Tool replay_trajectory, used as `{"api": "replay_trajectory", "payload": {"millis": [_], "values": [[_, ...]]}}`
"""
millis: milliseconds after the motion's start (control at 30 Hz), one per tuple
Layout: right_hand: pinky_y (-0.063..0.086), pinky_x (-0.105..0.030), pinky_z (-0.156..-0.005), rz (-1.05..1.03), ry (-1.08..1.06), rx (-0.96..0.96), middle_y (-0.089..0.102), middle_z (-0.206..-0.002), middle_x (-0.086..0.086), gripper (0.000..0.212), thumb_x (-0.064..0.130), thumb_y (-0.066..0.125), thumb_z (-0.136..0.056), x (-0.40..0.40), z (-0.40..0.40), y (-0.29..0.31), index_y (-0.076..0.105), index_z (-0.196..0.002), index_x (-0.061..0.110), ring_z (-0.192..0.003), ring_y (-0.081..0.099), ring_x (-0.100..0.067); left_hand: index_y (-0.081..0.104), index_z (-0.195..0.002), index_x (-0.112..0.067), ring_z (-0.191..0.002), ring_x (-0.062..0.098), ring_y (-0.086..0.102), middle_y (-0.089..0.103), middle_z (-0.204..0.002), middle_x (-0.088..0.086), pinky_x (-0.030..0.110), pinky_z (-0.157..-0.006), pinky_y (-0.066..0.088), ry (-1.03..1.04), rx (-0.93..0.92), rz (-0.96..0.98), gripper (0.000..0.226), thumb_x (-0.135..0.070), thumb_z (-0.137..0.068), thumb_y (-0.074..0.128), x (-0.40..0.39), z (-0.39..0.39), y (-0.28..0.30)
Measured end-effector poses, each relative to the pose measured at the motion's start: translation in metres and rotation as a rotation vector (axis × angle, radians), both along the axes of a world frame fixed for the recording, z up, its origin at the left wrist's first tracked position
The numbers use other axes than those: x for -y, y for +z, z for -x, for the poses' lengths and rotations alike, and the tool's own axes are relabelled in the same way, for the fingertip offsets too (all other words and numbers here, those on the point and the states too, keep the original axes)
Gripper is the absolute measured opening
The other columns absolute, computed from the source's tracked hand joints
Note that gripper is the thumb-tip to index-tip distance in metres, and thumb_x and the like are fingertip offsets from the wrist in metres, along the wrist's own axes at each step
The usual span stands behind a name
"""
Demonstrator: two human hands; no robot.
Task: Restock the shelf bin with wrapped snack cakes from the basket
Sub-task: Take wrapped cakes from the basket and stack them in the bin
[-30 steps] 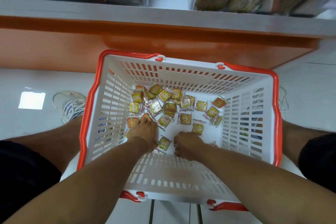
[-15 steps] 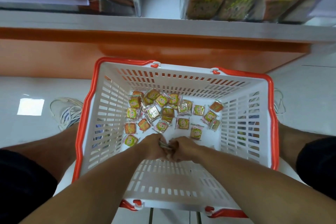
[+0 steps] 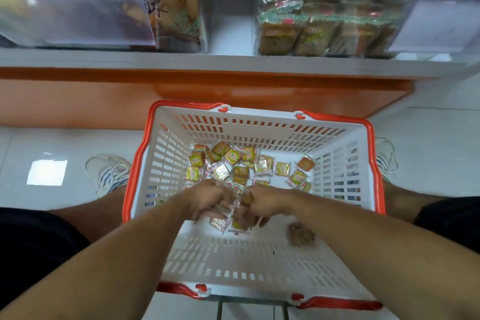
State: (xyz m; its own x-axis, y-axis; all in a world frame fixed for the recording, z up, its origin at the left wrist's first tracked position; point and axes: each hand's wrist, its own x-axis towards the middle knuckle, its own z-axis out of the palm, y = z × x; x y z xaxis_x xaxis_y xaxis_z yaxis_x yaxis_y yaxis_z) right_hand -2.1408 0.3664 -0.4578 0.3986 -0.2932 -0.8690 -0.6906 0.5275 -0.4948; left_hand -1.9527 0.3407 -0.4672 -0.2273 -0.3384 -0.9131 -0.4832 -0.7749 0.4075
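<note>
Head view, looking down: the left hand and the right hand meet above the near part of the basket floor, fingers curled inward around a shared bunch of small square snack cakes in clear crinkly wrappers. A few wrapper edges stick out below the knuckles. Motion blur hides how many cakes each hand holds, but both plainly grip wrapped cakes rather than lying flat. Cupping the two hands together looks like a way to carry a bigger load in one trip, since the cakes are small and slippery.

Beyond the hands, the loose remaining cakes lie scattered over the far half of the floor of the white slotted plastic basket with the orange-red rim, which sits on the pale tiled floor between the person's knees, just in front of the shelf.

Above it, on the grey shelf edge with the orange base below, stands the clear plastic shelf bin of similar brown wrapped cakes, the likely place for this handful. To its left is another clear bin with orange-printed snack packs.
</note>
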Motion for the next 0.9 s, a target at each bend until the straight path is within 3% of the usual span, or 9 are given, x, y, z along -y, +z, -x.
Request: {"api": "replay_trajectory", "payload": {"millis": [100, 200, 300, 433, 500, 567, 667, 733, 900], "values": [[0.058, -0.026, -0.055, 0.073, 0.281, -0.058, 0.07, -0.081, -0.003, 0.014, 0.013, 0.075, -0.088, 0.042, 0.005, 0.076, 0.065, -0.098, 0.017, -0.068, 0.07, -0.016, 0.067, -0.1, -0.005, -0.088, 0.03, 0.075, 0.076, -0.094, 0.018, 0.049, -0.089, 0.061, -0.097, -0.052, 0.038, 0.013, -0.002, -0.088, 0.067, 0.033, -0.004, 0.039], [0.063, -0.033, -0.068, 0.154, 0.377, -0.059, 0.068, -0.08, -0.004, 0.013, 0.01, 0.074, -0.089, 0.067, 0.01, 0.165, 0.065, -0.098, 0.009, -0.069, 0.07, -0.02, 0.065, -0.104, -0.003, -0.08, 0.027, 0.075, 0.074, -0.088, 0.019, 0.039, -0.07, 0.066, -0.127, -0.195, -0.014, 0.016, 0.003, -0.09, 0.062, 0.063, 0.004, 0.102], [0.061, -0.042, -0.084, 0.349, 0.345, -0.014, 0.07, -0.091, -0.006, 0.014, 0.011, 0.075, -0.089, 0.079, 0.021, 0.253, 0.064, -0.093, 0.02, -0.084, 0.068, -0.024, 0.068, -0.101, -0.005, -0.078, 0.025, 0.075, 0.074, -0.088, 0.02, 0.041, -0.072, 0.065, -0.127, -0.31, 0.069, 0.018, 0.006, -0.091, 0.058, 0.079, 0.019, 0.175], [0.056, -0.024, -0.064, 0.598, 0.076, 0.192, 0.064, -0.082, -0.006, 0.007, 0.004, 0.069, -0.091, 0.079, 0.046, 0.34, 0.064, -0.096, 0.006, -0.071, 0.061, -0.012, 0.077, -0.104, -0.009, -0.084, 0.025, 0.075, 0.074, -0.101, 0.016, 0.038, -0.064, 0.065, 0.017, -0.524, 0.165, 0.032, 0.006, -0.086, 0.054, 0.081, 0.033, 0.265], [0.054, -0.02, -0.059, 0.589, -0.091, 0.343, 0.065, -0.074, -0.003, 0.01, 0.001, 0.066, -0.092, 0.074, 0.057, 0.359, 0.066, -0.087, 0.01, -0.064, 0.06, -0.01, 0.077, -0.101, -0.007, -0.092, 0.029, 0.075, 0.073, -0.107, 0.016, 0.039, -0.068, 0.065, 0.116, -0.61, 0.164, 0.035, 0.001, -0.071, 0.061, 0.077, 0.035, 0.3], [0.056, -0.022, -0.061, 0.561, -0.238, 0.446, 0.066, -0.076, -0.006, 0.009, 0.0, 0.065, -0.092, 0.073, 0.064, 0.366, 0.067, -0.092, 0.009, -0.066, 0.062, -0.012, 0.069, -0.107, 0.0, -0.099, 0.037, 0.073, 0.069, -0.116, 0.024, 0.045, -0.074, 0.064, 0.241, -0.68, 0.142, 0.046, 0.0, -0.062, 0.066, 0.074, 0.035, 0.324], [0.054, -0.022, -0.06, 0.562, -0.427, 0.543, 0.066, -0.077, -0.006, 0.007, 0.0, 0.065, -0.092, 0.073, 0.067, 0.363, 0.065, -0.093, 0.007, -0.068, 0.062, -0.013, 0.074, -0.109, 0.003, -0.105, 0.037, 0.073, 0.069, -0.122, 0.027, 0.048, -0.077, 0.063, 0.327, -0.802, 0.147, 0.034, -0.015, -0.082, 0.067, 0.067, 0.037, 0.337], [0.052, -0.022, -0.061, 0.65, -0.502, 0.534, 0.069, -0.079, -0.005, 0.008, 0.002, 0.068, -0.091, 0.072, 0.064, 0.355, 0.068, -0.098, 0.006, -0.07, 0.064, -0.013, 0.078, -0.107, -0.002, -0.103, 0.034, 0.074, 0.071, -0.121, 0.025, 0.044, -0.072, 0.064, 0.391, -0.811, 0.186, 0.034, -0.022, -0.08, 0.074, 0.063, 0.043, 0.336], [0.057, -0.03, -0.06, 0.891, -0.688, 0.372, 0.073, -0.094, -0.007, 0.048, 0.015, 0.09, -0.072, 0.073, 0.064, 0.335, 0.062, -0.111, 0.018, -0.071, 0.072, -0.021, 0.082, -0.095, -0.014, -0.098, 0.026, 0.075, 0.076, -0.11, 0.017, 0.032, -0.065, 0.063, 0.442, -0.741, 0.325, 0.034, -0.027, -0.064, 0.083, 0.064, 0.062, 0.333]]}}
